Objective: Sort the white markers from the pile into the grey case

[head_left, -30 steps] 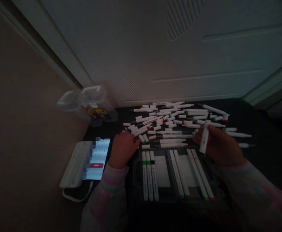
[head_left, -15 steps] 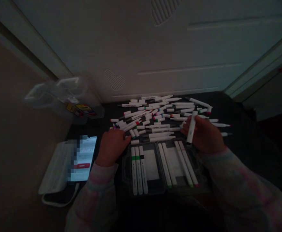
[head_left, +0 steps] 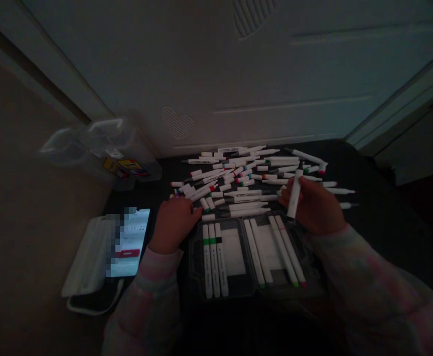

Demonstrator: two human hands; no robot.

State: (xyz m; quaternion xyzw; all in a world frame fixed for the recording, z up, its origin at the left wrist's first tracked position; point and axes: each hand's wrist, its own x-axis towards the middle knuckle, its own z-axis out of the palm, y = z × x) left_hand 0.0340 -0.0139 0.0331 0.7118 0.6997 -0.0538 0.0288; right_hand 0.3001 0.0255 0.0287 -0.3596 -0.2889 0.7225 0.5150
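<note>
My right hand (head_left: 318, 207) is closed round a white marker (head_left: 294, 195), which it holds nearly upright above the right side of the open case. At the left edge of the marker pile my left hand (head_left: 175, 225) rests with curled fingers; whatever it may hold is hidden. Between my forearms lies the open clear marker case (head_left: 251, 291). Its left half contains three capped markers (head_left: 213, 259), two with green bands and one with black. Several more markers (head_left: 286, 252) lie in the right half, some with green or pink ends.
Loose uncapped markers and caps (head_left: 248, 193) spread across the dark tabletop (head_left: 372, 232) beyond the case. On the left are a lit phone (head_left: 131, 247), a white object (head_left: 86, 257) with a cable, and clear plastic containers (head_left: 127, 143). A white door panel (head_left: 276, 84) stands behind.
Almost nothing differs. The view has shifted slightly, and both hands keep nearly the same pose, the right one still holding the marker.
</note>
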